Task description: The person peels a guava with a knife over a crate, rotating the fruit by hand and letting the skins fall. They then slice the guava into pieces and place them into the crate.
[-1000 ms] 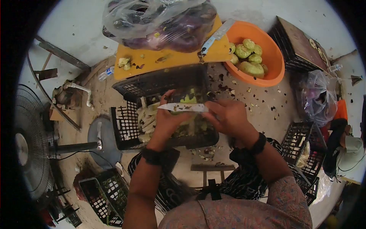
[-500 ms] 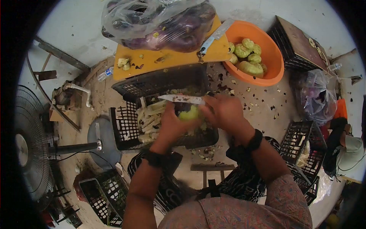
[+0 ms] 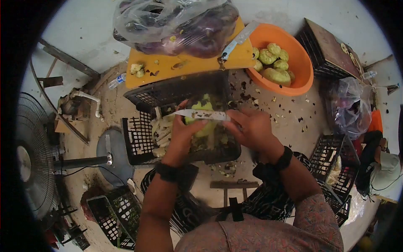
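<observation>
Since the frame half a second before, the knife (image 3: 201, 114) had dropped a little lower in the frame and the green vegetable (image 3: 200, 119) had been turned, so more of its pale green flesh showed above and below the blade. At this moment the left hand (image 3: 183, 135) was clenched around the vegetable from below, thumb up beside it, holding it at the centre of the frame over the black crate (image 3: 138, 138). The right hand (image 3: 252, 128) was closed in a grip on the knife handle, which was hidden inside the fist, and the blade ran leftward across the vegetable, touching it. Pale cut strips (image 3: 161, 134) lay in the crate to the left of the hands. Above the crate, in the upper middle of the frame, a yellow cutting board (image 3: 184, 64) carried a clear bag of purple eggplants (image 3: 180, 29) and a 2nd knife (image 3: 237, 40). Just right of the board sat an orange basin (image 3: 302, 63) holding several more green vegetables (image 3: 273, 63). Peel scraps (image 3: 289, 113) were scattered on the floor near the basin. A fan (image 3: 31, 155) stood at the left edge.
</observation>
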{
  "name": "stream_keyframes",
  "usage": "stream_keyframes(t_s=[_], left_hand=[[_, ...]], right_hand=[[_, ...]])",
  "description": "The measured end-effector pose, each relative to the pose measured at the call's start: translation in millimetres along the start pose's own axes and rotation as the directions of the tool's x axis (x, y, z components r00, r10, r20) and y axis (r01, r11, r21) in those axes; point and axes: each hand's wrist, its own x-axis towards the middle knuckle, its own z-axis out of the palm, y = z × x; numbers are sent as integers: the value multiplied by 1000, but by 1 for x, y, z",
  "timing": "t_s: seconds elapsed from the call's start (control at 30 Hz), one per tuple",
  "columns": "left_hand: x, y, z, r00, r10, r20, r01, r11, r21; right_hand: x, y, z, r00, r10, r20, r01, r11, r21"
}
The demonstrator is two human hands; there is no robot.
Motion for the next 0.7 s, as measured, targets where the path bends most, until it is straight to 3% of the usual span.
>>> stream_keyframes(t_s=[0.13, 0.27, 0.43, 0.53, 0.7], left_hand=[[0, -4, 1, 1000, 8, 29, -9, 1000, 13], [-1, -1, 2, 999, 24, 46, -26, 999, 27], [3, -8, -4, 994, 89, 66, -100, 977, 187], [-1, -5, -1, 995, 55, 84, -77, 953, 294], [-5, 6, 8, 997, 8, 73, -21, 986, 166]], right_hand=[[2, -1, -2, 999, -6, -41, 7, 1000, 15], [1, -2, -4, 998, 48, 39, -50, 997, 54], [2, -2, -2, 996, 70, 63, -73, 996, 45], [4, 0, 3, 999, 3, -37, -3, 1000, 8], [6, -2, -3, 1000, 18, 5, -18, 998, 59]])
